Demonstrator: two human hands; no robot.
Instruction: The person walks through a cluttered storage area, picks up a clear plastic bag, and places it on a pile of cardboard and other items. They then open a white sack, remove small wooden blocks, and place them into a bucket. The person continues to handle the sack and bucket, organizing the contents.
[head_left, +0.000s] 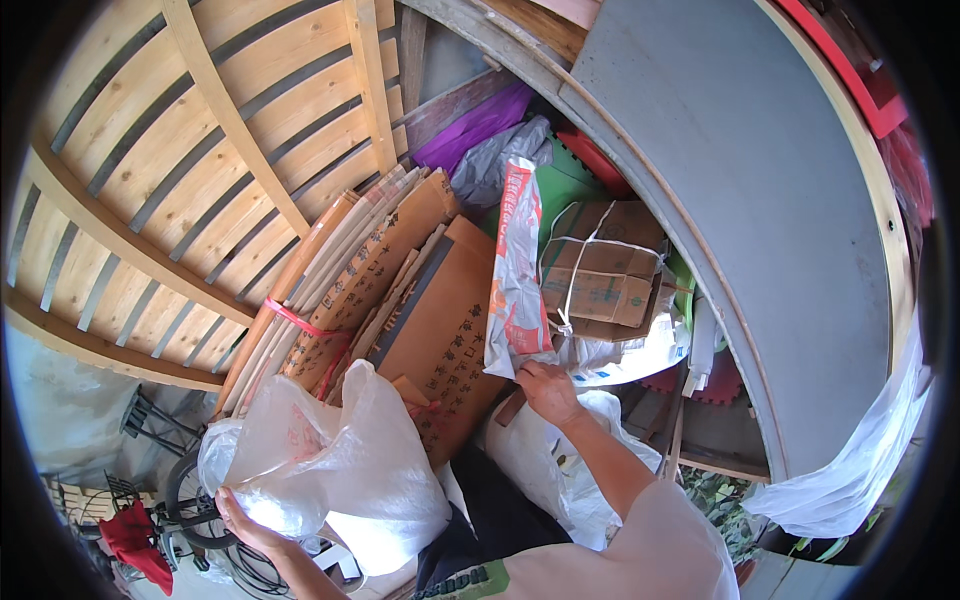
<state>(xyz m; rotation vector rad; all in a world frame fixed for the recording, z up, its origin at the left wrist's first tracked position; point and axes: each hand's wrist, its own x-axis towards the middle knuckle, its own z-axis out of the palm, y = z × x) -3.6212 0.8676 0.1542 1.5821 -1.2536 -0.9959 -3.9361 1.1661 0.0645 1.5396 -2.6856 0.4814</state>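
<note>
My right hand (551, 391) is closed on the lower end of a long, narrow red-and-silver printed plastic bag (517, 262), which stands out above it. At the lower left, my left hand (247, 519) holds the edge of a large translucent white plastic bag (360, 465); its fingertips are partly hidden by the bag. Between the hands lean large printed cardboard sheets (442, 337), some tied with pink string. Right of the narrow bag lies a bundle of flattened cardboard boxes (600, 270) bound with white string. A white sack (570, 472) sits below my right hand.
A slatted wooden frame (225, 165) leans at the upper left. A large grey board (742, 195) stands at the right. Purple plastic (480, 124) and a grey plastic bag (499, 161) lie at the back. A bicycle wheel (180, 502) is at the lower left, with cables (259, 574) beside it.
</note>
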